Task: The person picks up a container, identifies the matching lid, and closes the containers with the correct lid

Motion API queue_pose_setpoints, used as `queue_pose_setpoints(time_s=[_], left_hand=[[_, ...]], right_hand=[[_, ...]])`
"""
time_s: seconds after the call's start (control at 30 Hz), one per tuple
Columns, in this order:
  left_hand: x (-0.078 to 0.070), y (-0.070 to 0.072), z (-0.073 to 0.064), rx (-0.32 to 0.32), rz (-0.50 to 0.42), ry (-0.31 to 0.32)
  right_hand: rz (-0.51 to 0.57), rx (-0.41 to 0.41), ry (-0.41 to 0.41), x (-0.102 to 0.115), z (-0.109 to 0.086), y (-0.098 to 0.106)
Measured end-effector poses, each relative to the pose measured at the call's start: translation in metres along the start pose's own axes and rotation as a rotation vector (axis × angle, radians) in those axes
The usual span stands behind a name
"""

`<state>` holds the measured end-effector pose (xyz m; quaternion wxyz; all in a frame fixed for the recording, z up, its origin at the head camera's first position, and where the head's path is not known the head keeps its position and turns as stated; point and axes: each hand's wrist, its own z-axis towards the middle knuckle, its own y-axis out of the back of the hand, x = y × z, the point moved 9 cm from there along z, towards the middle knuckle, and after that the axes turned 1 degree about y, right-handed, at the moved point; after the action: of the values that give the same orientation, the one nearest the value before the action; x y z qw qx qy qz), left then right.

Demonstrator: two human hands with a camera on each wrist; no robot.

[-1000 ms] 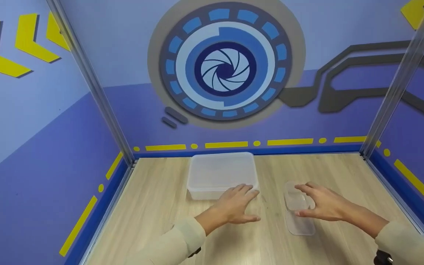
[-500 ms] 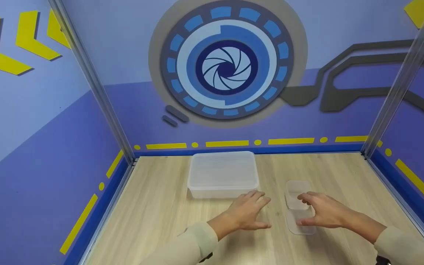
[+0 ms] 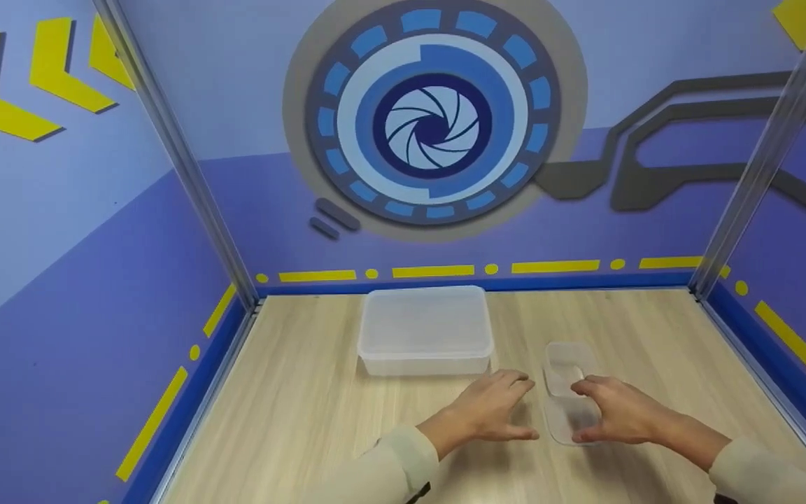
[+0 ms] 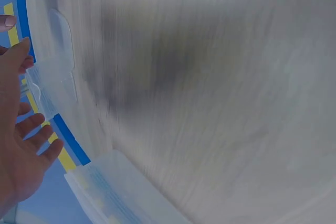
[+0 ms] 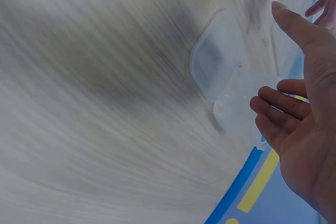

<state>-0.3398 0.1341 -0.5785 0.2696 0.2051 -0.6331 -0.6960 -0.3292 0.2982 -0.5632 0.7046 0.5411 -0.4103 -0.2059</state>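
Note:
A small clear plastic container [image 3: 562, 358] stands on the wooden table, right of centre. Directly in front of it, towards me, lies a flat clear lid [image 3: 561, 421], plainly seen in the right wrist view as a rounded rectangle [image 5: 214, 56]. To the lid's left hovers my left hand [image 3: 488, 409], thumb and fingers spread, holding nothing. My right hand [image 3: 625, 413] is over the right side of the lid and container, its fingers relaxed and thumb apart in the right wrist view. Neither hand visibly grips anything.
A large lidded translucent plastic box [image 3: 425, 323] sits at the back, left of the small container. Blue-purple panels [image 3: 389, 252] with yellow marks enclose the table [image 3: 291, 406] at the back and sides, with metal posts [image 3: 179, 161] at the corners.
My left hand has moved right and nearer to me, away from the large box. The right hand has come slightly nearer, from beside the small container to beside the lid. The containers stay put.

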Motion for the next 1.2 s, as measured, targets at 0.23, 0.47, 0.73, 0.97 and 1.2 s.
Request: queue_pose_setpoints(time_s=[0.23,0.47,0.73,0.97,1.2], left_hand=[[-0.011,-0.016,0.003,-0.018,-0.042,-0.008],[-0.011,-0.031,0.011,-0.036,-0.12,0.033],[-0.009,-0.044,0.018,0.006,-0.197,0.09],[-0.018,-0.046,0.026,-0.012,-0.17,0.117],[-0.028,-0.049,0.03,0.008,-0.177,0.135]], right_hand=[[-0.026,-0.004,-0.01,-0.006,-0.008,-0.014],[-0.037,-0.005,-0.048,-0.014,-0.011,-0.019],[-0.045,-0.019,-0.07,-0.024,-0.015,-0.03],[-0.051,-0.021,-0.079,-0.029,-0.015,-0.032],[-0.04,-0.002,-0.124,-0.034,-0.016,-0.037]])
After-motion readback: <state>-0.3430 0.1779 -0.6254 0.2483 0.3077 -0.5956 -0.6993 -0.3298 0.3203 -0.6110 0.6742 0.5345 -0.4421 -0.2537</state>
